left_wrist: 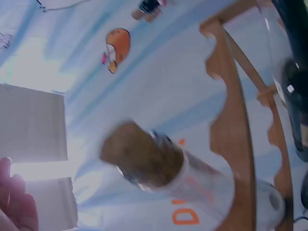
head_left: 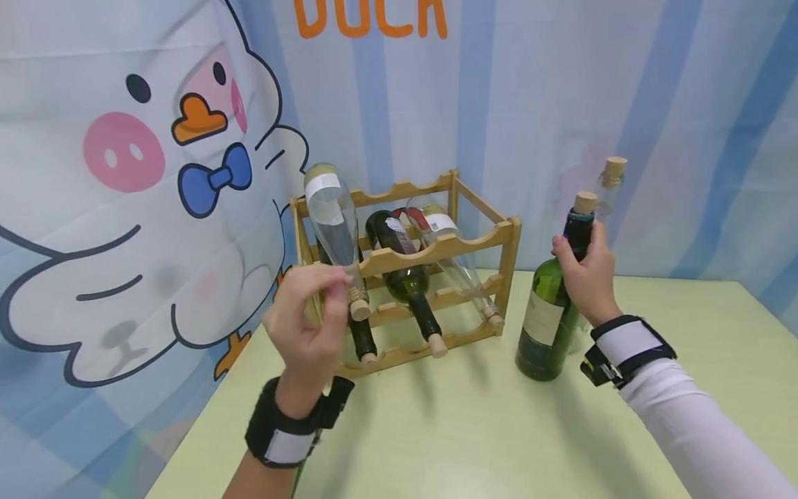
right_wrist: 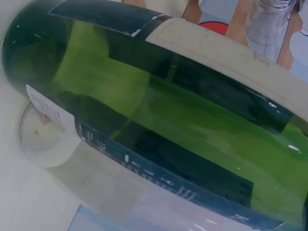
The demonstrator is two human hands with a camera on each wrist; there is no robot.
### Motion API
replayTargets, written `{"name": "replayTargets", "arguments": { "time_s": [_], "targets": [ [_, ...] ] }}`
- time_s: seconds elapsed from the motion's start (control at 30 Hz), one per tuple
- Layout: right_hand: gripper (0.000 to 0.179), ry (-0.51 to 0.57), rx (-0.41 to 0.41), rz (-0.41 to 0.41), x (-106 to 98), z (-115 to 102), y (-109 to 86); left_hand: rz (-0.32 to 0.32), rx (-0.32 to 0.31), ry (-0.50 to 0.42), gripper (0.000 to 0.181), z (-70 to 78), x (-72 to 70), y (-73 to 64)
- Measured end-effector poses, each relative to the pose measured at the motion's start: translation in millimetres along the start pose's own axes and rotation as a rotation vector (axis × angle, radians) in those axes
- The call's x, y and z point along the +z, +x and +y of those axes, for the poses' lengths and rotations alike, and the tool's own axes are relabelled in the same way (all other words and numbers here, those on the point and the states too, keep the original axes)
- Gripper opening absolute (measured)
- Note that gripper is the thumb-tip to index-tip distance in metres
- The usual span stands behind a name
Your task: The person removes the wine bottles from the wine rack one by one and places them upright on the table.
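My right hand (head_left: 589, 277) grips the dark neck of a green wine bottle (head_left: 544, 322), corked and upright at the right of the table. Its green glass and labels fill the right wrist view. On the rack's upper left lies a clear glass bottle (head_left: 333, 215), neck tilted down toward me. In front of its neck is my left hand (head_left: 305, 322), fingers loosely bent and holding nothing. The left wrist view shows that bottle's cork (left_wrist: 139, 154) apart from the fingers (left_wrist: 19, 207). Behind the green bottle stands another clear corked bottle (head_left: 609, 190), partly hidden.
A wooden wine rack (head_left: 514, 277) with scalloped rails stands at the back of the pale table (head_left: 449, 430). Lower in it lie a dark wine bottle (head_left: 408, 281) and a clear bottle (head_left: 464, 277), among several. A printed duck curtain (head_left: 399, 104) hangs close behind.
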State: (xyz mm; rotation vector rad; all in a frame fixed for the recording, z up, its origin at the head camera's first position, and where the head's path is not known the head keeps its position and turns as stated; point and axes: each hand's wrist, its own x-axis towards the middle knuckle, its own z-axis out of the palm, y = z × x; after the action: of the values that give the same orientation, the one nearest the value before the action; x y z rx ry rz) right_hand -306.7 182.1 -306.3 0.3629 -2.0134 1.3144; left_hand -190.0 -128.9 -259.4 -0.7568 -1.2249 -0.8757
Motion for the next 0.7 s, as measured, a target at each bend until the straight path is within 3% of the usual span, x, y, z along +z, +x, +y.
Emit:
{"name": "replayTargets", "arguments": {
  "time_s": [0.13,0.27,0.53,0.7],
  "targets": [
    [0.039,-0.001,-0.002,0.006,-0.1,0.4,0.7,-0.045,-0.226,0.205,0.011,-35.6,-16.9,-3.0],
    [0.038,-0.004,-0.004,0.011,0.5,0.2,0.2,-0.109,-0.350,0.313,0.012,-64.4,-25.1,-15.3],
    [0.038,0.017,-0.014,0.006,1.7,-0.6,-2.0,-0.205,-0.450,0.389,0.016,-97.6,-31.5,-45.5],
    [0.039,0.020,-0.005,0.006,1.6,-0.7,-2.1,-0.226,-0.425,0.410,0.018,-106.4,-31.6,-55.3]
  ]
}}
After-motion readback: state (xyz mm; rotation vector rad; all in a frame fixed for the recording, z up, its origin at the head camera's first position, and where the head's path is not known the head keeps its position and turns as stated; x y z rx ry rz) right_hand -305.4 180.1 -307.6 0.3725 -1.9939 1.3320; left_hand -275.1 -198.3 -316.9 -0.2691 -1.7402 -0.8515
